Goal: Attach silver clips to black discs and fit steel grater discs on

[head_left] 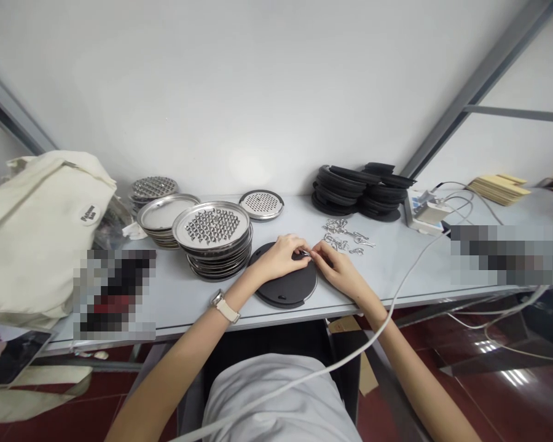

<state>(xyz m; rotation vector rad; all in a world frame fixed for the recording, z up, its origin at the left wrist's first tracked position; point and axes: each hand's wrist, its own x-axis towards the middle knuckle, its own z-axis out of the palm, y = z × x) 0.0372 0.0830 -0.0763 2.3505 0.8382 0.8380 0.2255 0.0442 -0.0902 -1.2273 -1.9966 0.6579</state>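
A round black disc lies flat near the table's front edge, with small openings near its rim. My left hand rests over its upper part, thumb and fingers closed in a pinch. My right hand meets it at the disc's right rim, its fingertips pressed together. Between the fingertips shows a small shiny metal clip, mostly covered by the fingers. Beyond my right hand lies a loose pile of similar wire clips. A tall stack of round metal grater plates stands to the left of the disc.
More round metal plates and a perforated plate lie behind. Stacked black rings stand at the back right. A power strip sits beyond; a white cable crosses before my right arm. A cream bag occupies the left.
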